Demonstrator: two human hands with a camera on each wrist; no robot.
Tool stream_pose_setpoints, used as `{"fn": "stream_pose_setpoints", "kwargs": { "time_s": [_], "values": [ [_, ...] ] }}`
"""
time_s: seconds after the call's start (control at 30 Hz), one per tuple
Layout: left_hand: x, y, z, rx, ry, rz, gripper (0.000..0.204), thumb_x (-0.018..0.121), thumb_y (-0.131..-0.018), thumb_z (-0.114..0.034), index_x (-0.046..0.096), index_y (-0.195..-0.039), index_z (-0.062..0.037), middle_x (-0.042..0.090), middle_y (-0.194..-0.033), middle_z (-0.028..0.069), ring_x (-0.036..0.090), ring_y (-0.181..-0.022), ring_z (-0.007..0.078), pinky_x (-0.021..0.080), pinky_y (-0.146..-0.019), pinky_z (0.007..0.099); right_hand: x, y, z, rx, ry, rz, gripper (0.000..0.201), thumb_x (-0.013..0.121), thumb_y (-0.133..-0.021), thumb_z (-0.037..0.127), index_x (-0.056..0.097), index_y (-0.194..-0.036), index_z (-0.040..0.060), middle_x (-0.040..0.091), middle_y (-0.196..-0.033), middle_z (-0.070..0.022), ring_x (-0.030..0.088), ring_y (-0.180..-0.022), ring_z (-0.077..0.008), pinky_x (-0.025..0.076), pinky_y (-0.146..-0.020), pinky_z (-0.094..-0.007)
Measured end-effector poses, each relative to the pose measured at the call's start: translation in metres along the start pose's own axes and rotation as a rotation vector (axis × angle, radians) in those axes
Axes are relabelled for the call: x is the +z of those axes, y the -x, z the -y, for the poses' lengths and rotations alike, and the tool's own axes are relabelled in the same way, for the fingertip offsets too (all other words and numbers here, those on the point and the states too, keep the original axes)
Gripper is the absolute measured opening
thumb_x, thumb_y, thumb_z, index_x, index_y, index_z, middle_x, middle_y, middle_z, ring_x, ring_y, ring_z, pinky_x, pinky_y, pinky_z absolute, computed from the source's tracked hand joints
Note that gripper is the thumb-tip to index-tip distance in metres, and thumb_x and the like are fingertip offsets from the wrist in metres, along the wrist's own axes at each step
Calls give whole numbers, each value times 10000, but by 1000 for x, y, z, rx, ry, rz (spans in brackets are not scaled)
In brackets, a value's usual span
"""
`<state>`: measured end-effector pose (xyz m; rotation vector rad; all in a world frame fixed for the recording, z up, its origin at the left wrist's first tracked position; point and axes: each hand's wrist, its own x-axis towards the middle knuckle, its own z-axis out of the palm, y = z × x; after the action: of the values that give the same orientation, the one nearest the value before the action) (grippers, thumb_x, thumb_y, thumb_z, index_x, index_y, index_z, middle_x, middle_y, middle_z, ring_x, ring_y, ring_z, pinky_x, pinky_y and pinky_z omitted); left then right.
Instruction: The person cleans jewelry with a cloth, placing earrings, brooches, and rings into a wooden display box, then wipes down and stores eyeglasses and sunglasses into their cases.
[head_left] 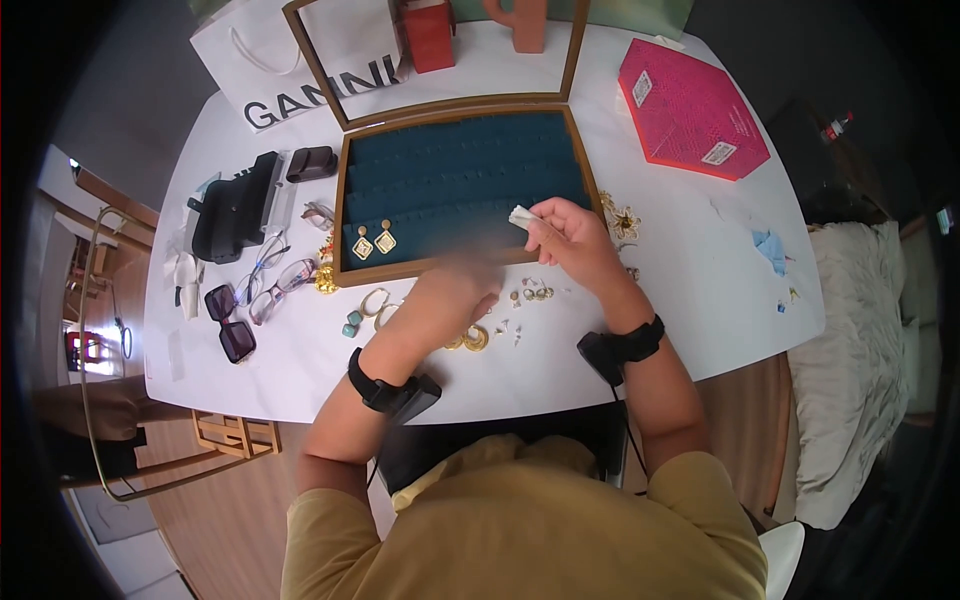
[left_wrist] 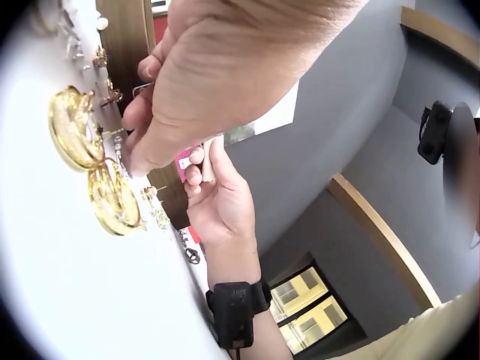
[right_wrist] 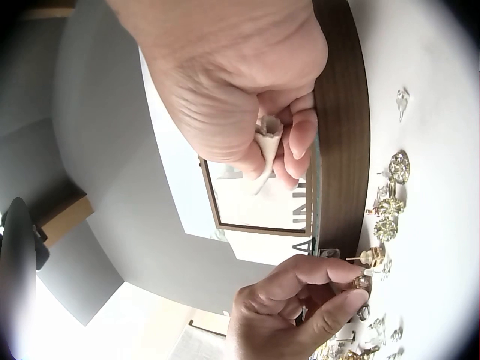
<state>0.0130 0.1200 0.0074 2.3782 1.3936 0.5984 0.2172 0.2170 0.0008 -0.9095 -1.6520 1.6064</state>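
Observation:
My right hand (head_left: 572, 243) pinches a bunched off-white cloth (head_left: 522, 217) above the front right part of the jewelry box (head_left: 470, 160). In the right wrist view, the cloth (right_wrist: 268, 135) sticks out between thumb and fingers. Low at the box's front edge is my left hand (head_left: 450, 300), blurred in the head view. Its thumb and forefinger pinch a small earring (right_wrist: 363, 283) among others on the table. Two gold diamond-shaped earrings (head_left: 385, 240) sit in the front left of the dark teal lining. Gold hoop earrings (left_wrist: 115, 196) lie close beside the left hand.
The box's glazed lid (head_left: 440, 110) stands raised. Several glasses (head_left: 232, 322) and a black case (head_left: 235, 215) lie to the left. A pink box (head_left: 692, 108) is at the back right, a white paper bag (head_left: 295, 60) at the back left. Flower-shaped gold jewelry (head_left: 622, 222) lies right of the box.

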Motion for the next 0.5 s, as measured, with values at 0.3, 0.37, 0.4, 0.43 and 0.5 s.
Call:
{"fn": "stream_pose_setpoints", "kwargs": {
  "time_s": [0.3, 0.37, 0.4, 0.43, 0.5],
  "values": [
    [-7, 0, 18, -407, 974, -279, 156, 621, -941, -149, 621, -1038, -27, 667, -910, 7, 588, -801, 42, 458, -637, 176, 14, 11, 9, -109, 35, -31, 180, 605, -933, 152, 576, -1001, -13, 641, -777, -30, 553, -633, -53, 458, -568, -206],
    [-11, -3, 17, -482, 1100, -298, 174, 620, -942, -145, 618, -1074, -32, 669, -921, 1, 585, -798, 40, 459, -646, 168, 18, 16, 11, -136, 58, -16, 159, 611, -929, 139, 583, -984, -7, 649, -778, -28, 559, -647, -47, 464, -579, -205],
    [-12, -3, 15, -492, 1106, -285, 170, 623, -939, -138, 622, -1071, -30, 672, -919, 4, 592, -807, 40, 457, -648, 169, 20, 17, 10, -148, 44, -4, 150, 627, -920, 136, 591, -963, -4, 657, -773, -25, 569, -658, -45, 464, -589, -207],
    [-13, -3, 14, -501, 1112, -271, 167, 625, -936, -130, 626, -1069, -29, 674, -917, 8, 599, -816, 41, 456, -650, 170, 22, 18, 8, -181, 55, 8, 152, 634, -916, 134, 591, -961, -5, 658, -771, -25, 570, -660, -44, 461, -588, -208],
    [-9, -2, 16, -494, 1109, -245, 162, 630, -931, -120, 634, -1063, -27, 680, -915, 11, 607, -816, 42, 453, -652, 170, 26, 19, 5, -246, 75, 30, 156, 650, -906, 129, 591, -958, -6, 658, -766, -27, 573, -664, -43, 456, -586, -210]
  ]
}}
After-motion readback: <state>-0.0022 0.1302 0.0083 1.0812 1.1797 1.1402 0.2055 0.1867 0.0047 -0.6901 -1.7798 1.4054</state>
